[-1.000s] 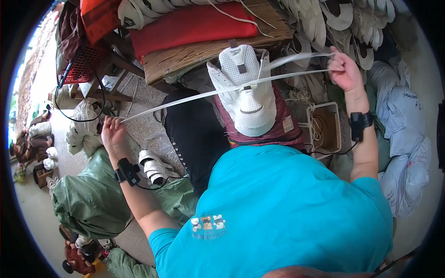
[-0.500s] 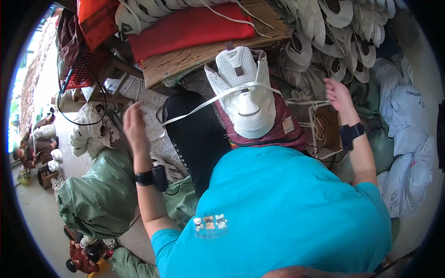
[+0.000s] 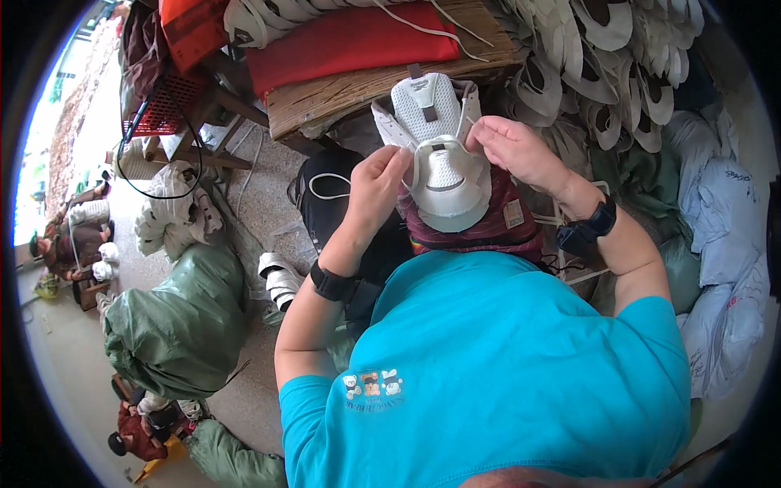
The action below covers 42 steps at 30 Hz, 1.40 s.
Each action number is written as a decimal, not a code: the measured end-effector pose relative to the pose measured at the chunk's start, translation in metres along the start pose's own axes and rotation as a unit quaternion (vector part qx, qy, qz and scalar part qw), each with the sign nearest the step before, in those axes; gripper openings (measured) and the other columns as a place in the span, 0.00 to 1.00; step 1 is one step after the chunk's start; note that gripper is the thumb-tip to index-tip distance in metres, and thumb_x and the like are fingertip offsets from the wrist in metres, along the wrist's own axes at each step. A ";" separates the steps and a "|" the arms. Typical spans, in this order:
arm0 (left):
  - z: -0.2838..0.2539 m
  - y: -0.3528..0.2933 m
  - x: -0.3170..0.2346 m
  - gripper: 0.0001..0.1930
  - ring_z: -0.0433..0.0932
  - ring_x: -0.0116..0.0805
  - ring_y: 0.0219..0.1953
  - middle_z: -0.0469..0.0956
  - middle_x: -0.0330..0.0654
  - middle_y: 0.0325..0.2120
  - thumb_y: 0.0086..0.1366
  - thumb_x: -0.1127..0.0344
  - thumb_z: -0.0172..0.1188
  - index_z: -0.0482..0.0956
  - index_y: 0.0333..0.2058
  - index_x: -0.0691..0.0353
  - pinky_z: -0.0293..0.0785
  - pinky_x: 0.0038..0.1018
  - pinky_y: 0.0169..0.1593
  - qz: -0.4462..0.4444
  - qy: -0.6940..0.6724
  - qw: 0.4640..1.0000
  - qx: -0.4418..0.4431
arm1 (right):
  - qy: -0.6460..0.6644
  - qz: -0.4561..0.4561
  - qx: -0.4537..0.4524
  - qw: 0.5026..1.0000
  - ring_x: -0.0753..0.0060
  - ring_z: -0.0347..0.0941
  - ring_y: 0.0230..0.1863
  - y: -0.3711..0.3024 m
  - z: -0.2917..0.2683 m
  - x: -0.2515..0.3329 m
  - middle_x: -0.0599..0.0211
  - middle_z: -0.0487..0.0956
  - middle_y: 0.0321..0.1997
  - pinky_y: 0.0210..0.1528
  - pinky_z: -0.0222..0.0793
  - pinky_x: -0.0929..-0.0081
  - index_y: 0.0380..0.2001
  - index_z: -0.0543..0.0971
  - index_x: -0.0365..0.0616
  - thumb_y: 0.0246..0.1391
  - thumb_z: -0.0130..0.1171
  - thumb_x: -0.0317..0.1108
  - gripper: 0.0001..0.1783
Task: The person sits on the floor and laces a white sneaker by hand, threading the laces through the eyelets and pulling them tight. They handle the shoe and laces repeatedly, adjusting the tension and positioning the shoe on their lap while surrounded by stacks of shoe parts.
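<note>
On my lap, resting over a dark red striped cloth [image 3: 488, 232], sits the white shoe upper [image 3: 439, 154] I am working on, its long axis running straight away from me: the rounded toe end points back toward my body and the open heel end with its tongue points up toward the wooden plank [image 3: 358, 89] ahead. My left hand [image 3: 376, 191] is against the left side of the shoe upper, fingers curled shut on a white lace [image 3: 416, 171] that runs along the edge of the toe piece. My right hand [image 3: 512, 150] is at the right side near the eyelets, fingertips pinched together on the other end of the same lace, which shows as a thin strand just above my thumb. Both hands touch the shoe upper, one on each flank, with the mesh tongue between them. A black band sits on each wrist. Beyond the plank lies a red cushion [image 3: 342, 45], and to the upper right a heap of white soles [image 3: 634, 65] is stacked edge on. Left of my knee a loop of white lace lies on a black bag [image 3: 325, 195], and further left on the floor are a green sack [image 3: 175, 325] and a pair of white shoes [image 3: 281, 281]. Pale blue bundles [image 3: 724, 244] lie at my right.
</note>
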<state>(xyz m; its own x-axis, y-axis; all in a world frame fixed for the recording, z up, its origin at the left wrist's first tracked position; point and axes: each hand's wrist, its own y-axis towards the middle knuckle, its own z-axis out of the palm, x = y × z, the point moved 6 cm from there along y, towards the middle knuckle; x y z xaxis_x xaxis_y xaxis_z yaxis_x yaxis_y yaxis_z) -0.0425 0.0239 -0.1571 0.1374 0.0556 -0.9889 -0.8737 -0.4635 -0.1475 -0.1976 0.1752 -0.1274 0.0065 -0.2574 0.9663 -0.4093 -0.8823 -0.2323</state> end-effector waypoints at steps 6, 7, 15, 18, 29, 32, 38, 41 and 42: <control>0.000 0.000 0.005 0.14 0.63 0.17 0.22 0.70 0.28 0.20 0.71 0.61 0.54 0.78 0.27 0.62 0.57 0.18 0.26 -0.067 -0.079 0.995 0.000 | 0.062 0.090 0.073 0.991 0.92 0.54 0.20 0.002 0.007 -0.003 0.83 0.68 0.21 0.24 0.50 0.86 0.25 0.77 0.44 0.65 0.49 0.39 0.17; 0.000 0.001 0.004 0.15 0.64 0.17 0.23 0.70 0.28 0.20 0.71 0.61 0.54 0.78 0.27 0.63 0.58 0.18 0.26 -0.061 -0.064 0.996 -0.002 | 0.033 0.085 0.073 0.993 0.91 0.55 0.20 0.004 0.005 -0.003 0.82 0.68 0.20 0.23 0.51 0.86 0.23 0.77 0.44 0.64 0.49 0.39 0.17; -0.002 0.015 -0.022 0.14 0.74 0.27 0.24 0.71 0.38 0.18 0.68 0.63 0.56 0.77 0.27 0.68 0.69 0.27 0.30 0.098 0.308 0.946 -0.030 | -0.362 -0.154 -0.015 0.919 0.69 0.68 0.18 0.018 -0.001 0.036 0.69 0.73 0.15 0.26 0.65 0.68 0.15 0.74 0.45 0.58 0.53 0.38 0.18; -0.003 0.014 -0.051 0.12 0.77 0.42 0.26 0.74 0.42 0.20 0.65 0.64 0.58 0.78 0.27 0.68 0.73 0.35 0.32 0.170 0.434 0.885 0.013 | -0.522 -0.167 -0.017 0.836 0.56 0.73 0.24 0.011 0.015 0.045 0.62 0.75 0.20 0.31 0.69 0.60 0.22 0.76 0.43 0.54 0.57 0.36 0.11; -0.007 0.030 -0.087 0.19 0.76 0.49 0.42 0.73 0.44 0.37 0.50 0.70 0.70 0.75 0.41 0.60 0.74 0.39 0.44 0.283 0.479 0.815 0.161 | -0.574 -0.212 0.126 0.781 0.54 0.75 0.42 0.033 0.008 0.088 0.64 0.72 0.42 0.40 0.71 0.57 0.35 0.73 0.44 0.42 0.71 0.32 0.18; -0.007 0.032 -0.084 0.15 0.76 0.47 0.40 0.72 0.43 0.35 0.51 0.69 0.70 0.77 0.37 0.60 0.74 0.37 0.44 0.301 0.489 0.805 0.149 | -0.561 -0.220 0.176 0.779 0.54 0.75 0.40 0.038 0.005 0.084 0.65 0.71 0.40 0.38 0.70 0.57 0.31 0.72 0.43 0.43 0.71 0.33 0.16; -0.014 0.028 -0.070 0.10 0.74 0.38 0.39 0.70 0.40 0.36 0.54 0.67 0.71 0.80 0.32 0.62 0.73 0.30 0.43 0.247 0.351 0.894 0.126 | -0.488 -0.288 0.200 0.799 0.54 0.73 0.36 0.036 -0.001 0.079 0.63 0.70 0.38 0.35 0.68 0.57 0.29 0.73 0.41 0.45 0.69 0.34 0.15; -0.014 0.028 -0.065 0.10 0.74 0.36 0.39 0.70 0.40 0.37 0.54 0.69 0.70 0.81 0.34 0.62 0.73 0.30 0.43 0.230 0.333 0.906 0.121 | -0.497 -0.302 0.201 0.788 0.54 0.73 0.35 0.038 -0.001 0.073 0.64 0.69 0.38 0.36 0.69 0.58 0.29 0.73 0.41 0.45 0.69 0.37 0.16; -0.014 0.028 -0.065 0.08 0.74 0.37 0.39 0.71 0.40 0.37 0.55 0.68 0.69 0.81 0.33 0.62 0.73 0.30 0.43 0.225 0.336 0.907 0.119 | -0.503 -0.310 0.200 0.781 0.54 0.73 0.36 0.038 0.000 0.072 0.63 0.69 0.38 0.36 0.69 0.58 0.29 0.73 0.41 0.44 0.69 0.38 0.17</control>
<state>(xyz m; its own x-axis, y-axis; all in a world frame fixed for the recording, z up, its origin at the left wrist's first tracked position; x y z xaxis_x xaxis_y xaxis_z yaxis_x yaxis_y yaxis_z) -0.0696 -0.0050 -0.0968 -0.0735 -0.6809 -0.7286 -0.9769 -0.0977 0.1898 -0.2125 0.1229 -0.0667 0.8866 0.2673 0.3775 0.2746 -0.9609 0.0355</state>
